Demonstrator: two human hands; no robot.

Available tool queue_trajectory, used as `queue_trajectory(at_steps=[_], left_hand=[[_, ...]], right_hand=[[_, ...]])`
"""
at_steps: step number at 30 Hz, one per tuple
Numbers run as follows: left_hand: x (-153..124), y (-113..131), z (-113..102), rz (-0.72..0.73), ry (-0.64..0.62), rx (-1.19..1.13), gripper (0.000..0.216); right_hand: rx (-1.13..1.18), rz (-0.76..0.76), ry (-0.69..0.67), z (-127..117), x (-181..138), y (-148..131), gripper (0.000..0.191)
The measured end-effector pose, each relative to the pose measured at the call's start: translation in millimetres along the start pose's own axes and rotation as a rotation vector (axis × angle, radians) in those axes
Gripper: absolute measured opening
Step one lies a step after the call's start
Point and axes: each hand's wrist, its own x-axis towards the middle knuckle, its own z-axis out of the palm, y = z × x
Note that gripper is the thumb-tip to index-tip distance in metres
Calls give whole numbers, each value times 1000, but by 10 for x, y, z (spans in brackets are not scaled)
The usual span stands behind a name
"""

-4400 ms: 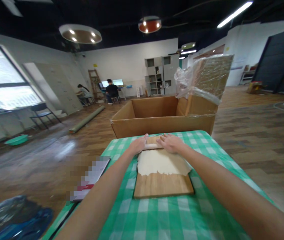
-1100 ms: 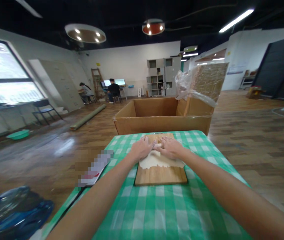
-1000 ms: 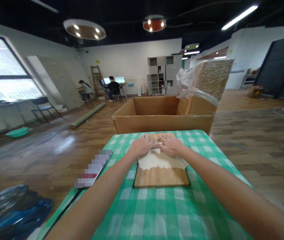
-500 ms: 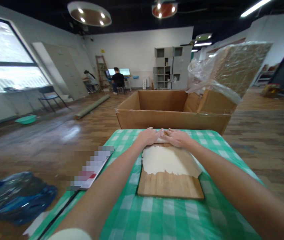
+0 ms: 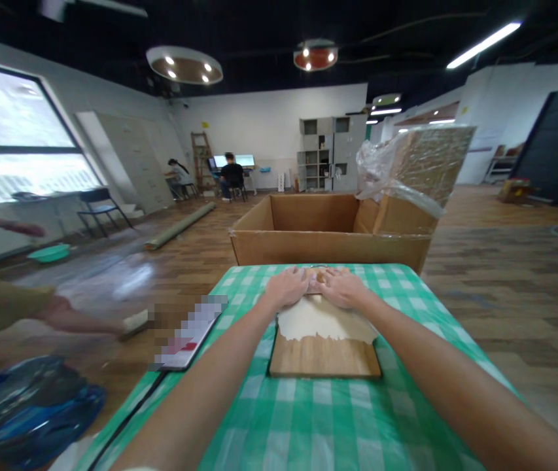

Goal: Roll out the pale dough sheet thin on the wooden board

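A pale, thin dough sheet (image 5: 325, 322) with a ragged near edge lies on a wooden board (image 5: 325, 360). At the board's far end, my left hand (image 5: 287, 286) curls its fingers over the sheet's folded far part. My right hand (image 5: 341, 286) grips the same fold from the other side, fingertips close to the left ones. A small brownish patch shows between the hands; I cannot make out what it is. The fingertips are partly hidden. Both forearms stretch across the green checked tablecloth (image 5: 318, 418).
A blurred flat device (image 5: 193, 337) with a black cable lies at the table's left edge. Beyond the table stands a big open cardboard box (image 5: 328, 248). A large water bottle (image 5: 28, 412) is on the floor at left. A person (image 5: 8, 301) walks past there; others sit far back.
The fold and both hands have come slightly toward me on the board, baring more wood at its far end. A passing person has entered at left. My view has tilted up.
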Motion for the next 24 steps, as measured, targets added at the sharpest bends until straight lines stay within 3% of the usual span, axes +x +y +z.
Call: queue_trajectory(at_steps=[5,12,20,24], left_hand=[[-158,120,-116,105,24,26,42],[-295,190,-170,23,34,1,45],[-184,140,-88,-21,53,-41,48],[-42,49,11,44,37,-18,42]], right_hand=[[26,29,-6,-58,-261,-126,88],[16,21,-10,-52,-427,-196,97],[5,5,14,-72,-314,-146,91],[1,-2,13,-40,-135,-58,83]])
